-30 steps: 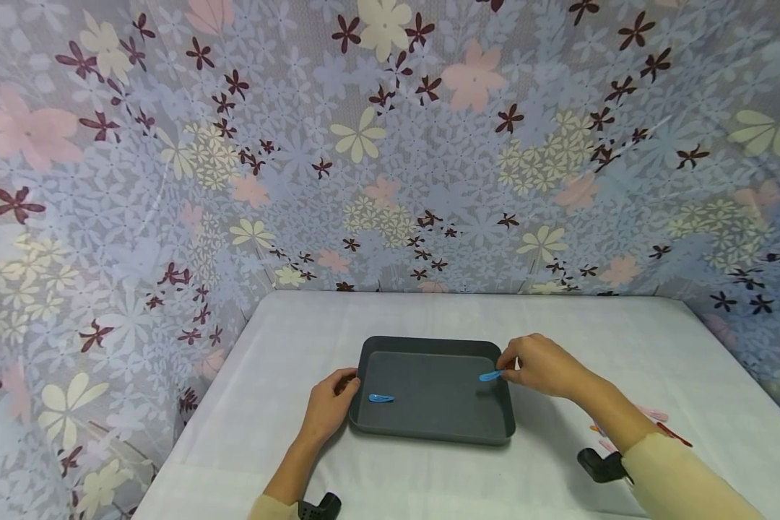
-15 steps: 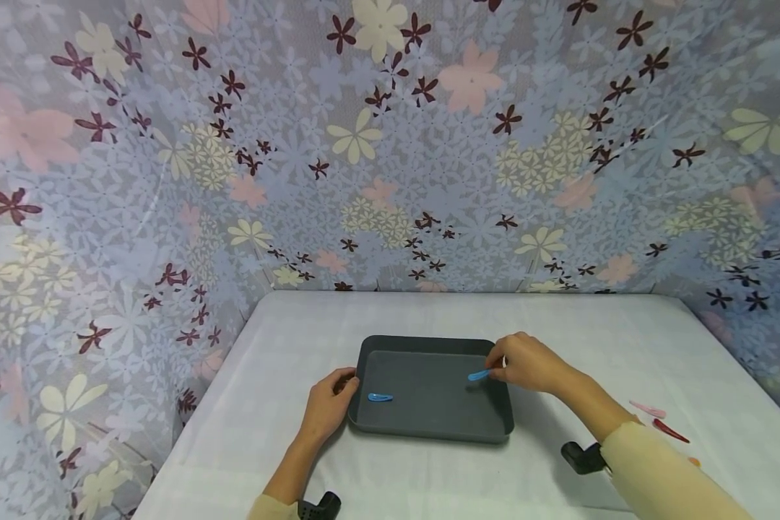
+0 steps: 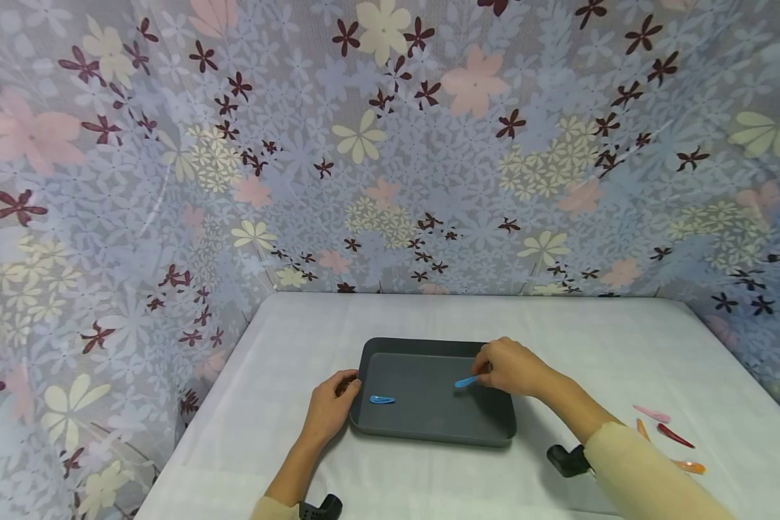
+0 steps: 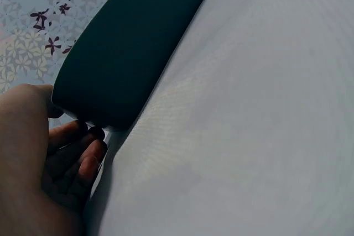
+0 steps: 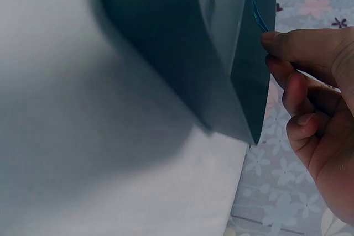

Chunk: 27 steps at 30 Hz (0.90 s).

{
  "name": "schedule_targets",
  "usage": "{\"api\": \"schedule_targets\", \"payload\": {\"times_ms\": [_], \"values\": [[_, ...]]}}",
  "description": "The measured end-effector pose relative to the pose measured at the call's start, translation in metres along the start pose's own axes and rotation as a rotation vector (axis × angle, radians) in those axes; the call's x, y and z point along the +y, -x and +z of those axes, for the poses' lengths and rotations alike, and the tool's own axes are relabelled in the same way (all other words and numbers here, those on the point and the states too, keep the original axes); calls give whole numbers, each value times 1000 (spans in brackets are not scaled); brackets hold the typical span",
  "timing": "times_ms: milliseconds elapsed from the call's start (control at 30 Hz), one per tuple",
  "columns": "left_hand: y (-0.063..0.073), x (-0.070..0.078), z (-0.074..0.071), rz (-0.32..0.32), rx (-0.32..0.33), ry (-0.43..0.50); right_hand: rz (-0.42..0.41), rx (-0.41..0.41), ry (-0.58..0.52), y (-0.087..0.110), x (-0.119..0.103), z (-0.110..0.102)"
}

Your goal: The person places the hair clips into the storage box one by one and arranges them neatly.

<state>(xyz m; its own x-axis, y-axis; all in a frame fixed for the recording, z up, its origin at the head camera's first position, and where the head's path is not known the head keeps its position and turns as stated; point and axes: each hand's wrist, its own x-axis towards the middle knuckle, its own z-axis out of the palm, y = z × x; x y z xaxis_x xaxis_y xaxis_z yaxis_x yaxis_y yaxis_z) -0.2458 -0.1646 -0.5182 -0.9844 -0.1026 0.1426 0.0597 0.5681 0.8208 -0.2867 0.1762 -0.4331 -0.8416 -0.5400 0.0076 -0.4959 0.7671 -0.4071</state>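
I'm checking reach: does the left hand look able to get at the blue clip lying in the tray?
Probably yes: the left hand is near the clip, with only the tray's rim between them.

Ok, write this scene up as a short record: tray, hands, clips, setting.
Tray: dark gray
Left hand: holds the tray's left edge
Right hand: pinches a blue clip over the tray
In tray: second blue clip, toward the left
Right of tray: pink clip, red clip, two orange clips
Surface: white table
Backdrop: floral fabric
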Motion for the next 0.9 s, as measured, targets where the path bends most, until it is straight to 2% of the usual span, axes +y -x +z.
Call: {"api": "schedule_targets", "payload": {"times_ms": [167,367,900], "values": [[1,-2,-1,25,8,22,2,-7,3,-6,-10,7],[0,-4,-1,33,-11,61,4,-1,7,-11,-15,14],[0,-5,-3,35,-22,57,11,12,-15,-23,-31,31]]}}
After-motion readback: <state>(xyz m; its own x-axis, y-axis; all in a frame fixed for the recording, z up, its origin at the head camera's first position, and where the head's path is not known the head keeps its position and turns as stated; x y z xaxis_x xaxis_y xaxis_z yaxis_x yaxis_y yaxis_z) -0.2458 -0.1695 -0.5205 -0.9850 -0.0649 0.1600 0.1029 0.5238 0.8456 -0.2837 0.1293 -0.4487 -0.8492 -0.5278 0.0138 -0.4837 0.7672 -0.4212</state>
